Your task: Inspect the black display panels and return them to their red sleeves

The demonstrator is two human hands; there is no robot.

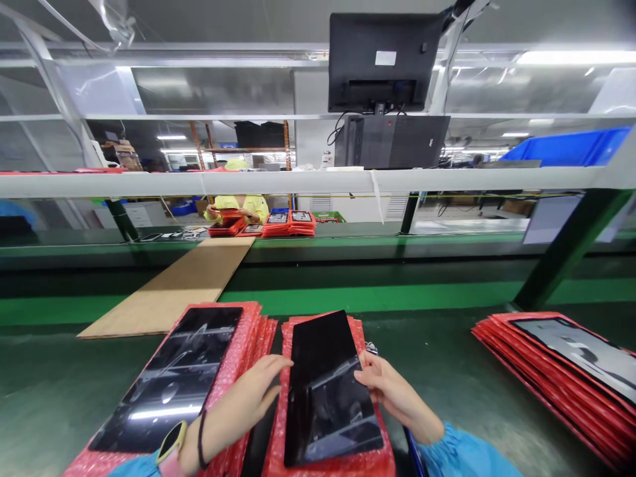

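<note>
A glossy black panel (325, 387) lies on a stack of red bubble-wrap sheets (318, 457) right in front of me. My left hand (248, 397) rests with its fingers against the panel's left edge; a watch and a dark band sit on that wrist. My right hand (385, 387) grips the panel's right edge between thumb and fingers. A second black panel (173, 377) lies on another red bubble-wrap stack (238, 358) to the left, untouched.
A third red stack (546, 371) with a panel on top sits at the right. A cardboard sheet (179, 285) bridges the green conveyor (397, 291). Across the line a person in yellow (238, 207) handles red stacks (288, 224). Monitors (382, 63) hang overhead; a blue bin (571, 147) is up right.
</note>
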